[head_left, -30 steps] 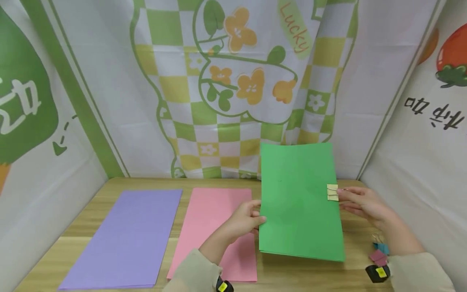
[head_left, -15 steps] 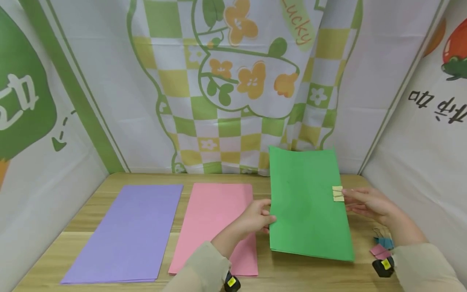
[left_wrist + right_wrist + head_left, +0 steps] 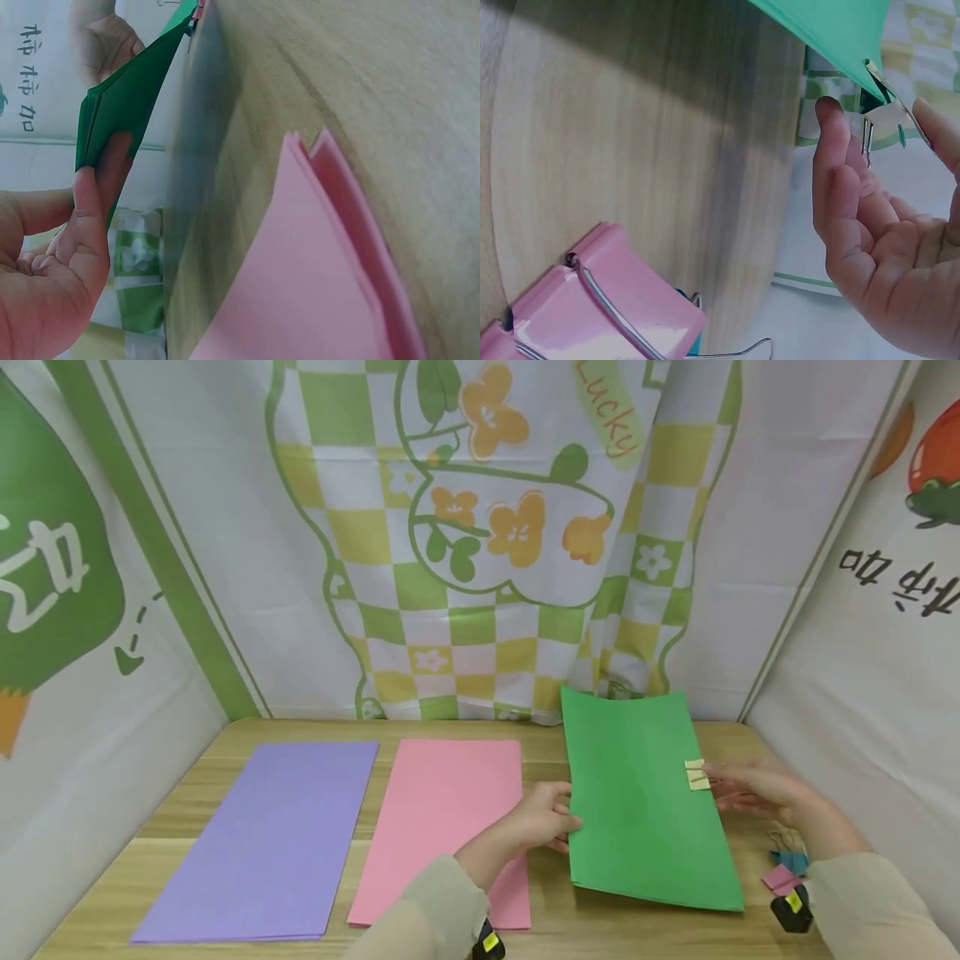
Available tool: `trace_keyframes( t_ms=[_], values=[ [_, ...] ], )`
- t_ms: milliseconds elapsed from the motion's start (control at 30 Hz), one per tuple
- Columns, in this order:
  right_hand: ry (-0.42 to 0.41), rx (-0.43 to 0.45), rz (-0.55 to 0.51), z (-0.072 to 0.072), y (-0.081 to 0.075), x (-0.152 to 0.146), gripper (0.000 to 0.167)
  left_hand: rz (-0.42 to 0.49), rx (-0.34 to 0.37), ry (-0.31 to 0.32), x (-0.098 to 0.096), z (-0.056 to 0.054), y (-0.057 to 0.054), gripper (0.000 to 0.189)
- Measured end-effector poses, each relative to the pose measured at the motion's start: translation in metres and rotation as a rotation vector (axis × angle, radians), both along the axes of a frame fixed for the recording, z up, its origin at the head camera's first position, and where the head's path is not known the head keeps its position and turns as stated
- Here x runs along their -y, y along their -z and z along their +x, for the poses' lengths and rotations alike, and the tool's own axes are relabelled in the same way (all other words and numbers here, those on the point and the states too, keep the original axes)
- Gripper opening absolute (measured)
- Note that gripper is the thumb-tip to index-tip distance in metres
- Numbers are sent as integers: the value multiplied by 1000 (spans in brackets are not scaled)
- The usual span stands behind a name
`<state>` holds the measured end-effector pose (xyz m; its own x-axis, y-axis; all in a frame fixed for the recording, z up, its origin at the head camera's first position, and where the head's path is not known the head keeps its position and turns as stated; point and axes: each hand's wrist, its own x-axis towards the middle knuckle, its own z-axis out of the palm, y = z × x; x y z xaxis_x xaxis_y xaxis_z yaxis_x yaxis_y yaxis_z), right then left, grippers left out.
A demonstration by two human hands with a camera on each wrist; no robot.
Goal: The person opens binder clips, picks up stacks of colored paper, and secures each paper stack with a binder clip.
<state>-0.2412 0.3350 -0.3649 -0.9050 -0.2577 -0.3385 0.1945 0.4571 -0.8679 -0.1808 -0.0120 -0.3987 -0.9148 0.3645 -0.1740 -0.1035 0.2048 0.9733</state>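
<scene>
A stack of green paper (image 3: 637, 810) is held tilted above the wooden table (image 3: 645, 935). My left hand (image 3: 551, 818) pinches its left edge, the thumb lying on top (image 3: 105, 176). A yellow binder clip (image 3: 696, 774) is clamped on the right edge. My right hand (image 3: 757, 785) is beside the clip, fingers spread on either side of its wire handles (image 3: 867, 139) without squeezing them. In the right wrist view the green paper (image 3: 832, 22) meets the clip (image 3: 876, 86) just above my fingertips.
A pink paper stack (image 3: 442, 827) and a purple one (image 3: 270, 835) lie flat to the left. Loose binder clips, a pink one (image 3: 780, 878) and a blue one (image 3: 791, 860), sit near the table's right edge. Printed cloth walls enclose three sides.
The green stack has dropped lower and shifted slightly right, both hands moving with it. My right fingers have loosened from the clip's handles.
</scene>
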Motion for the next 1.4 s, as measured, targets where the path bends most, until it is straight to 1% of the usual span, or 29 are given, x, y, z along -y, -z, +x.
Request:
trace_keyframes(
  t_ms=[233,367,467,533,700,833,900,1033,1167,1267,1333,1400],
  values=[
    [43,28,82,-3,7,3,45,11,35,9,-9,-3,10,55],
    [57,42,103,-5,11,4,50,11,52,19,-14,-4,16,51],
    [58,48,118,-6,13,4,55,2,61,24,-16,-5,20,51],
    [64,50,132,-7,14,4,55,-3,62,24,-18,-6,22,48],
    [97,71,139,-9,18,-1,53,-7,56,4,-23,-6,24,37],
    [106,86,137,-10,18,-4,54,-7,69,-16,-28,-5,25,28],
    [101,89,155,-10,18,-6,55,-12,78,-24,-30,-4,24,23],
    [110,99,199,-11,20,-7,49,-20,103,-42,-32,-3,26,18],
    [134,121,211,-11,21,-7,40,-19,134,-39,-31,-4,25,18],
    [140,128,212,-12,21,-7,42,-16,155,-29,-29,-5,25,20],
    [135,133,213,-13,20,-6,44,-10,170,-30,-28,-6,25,25],
    [143,140,211,-14,20,-6,44,-10,171,-31,-26,-6,26,31]
  ],
)
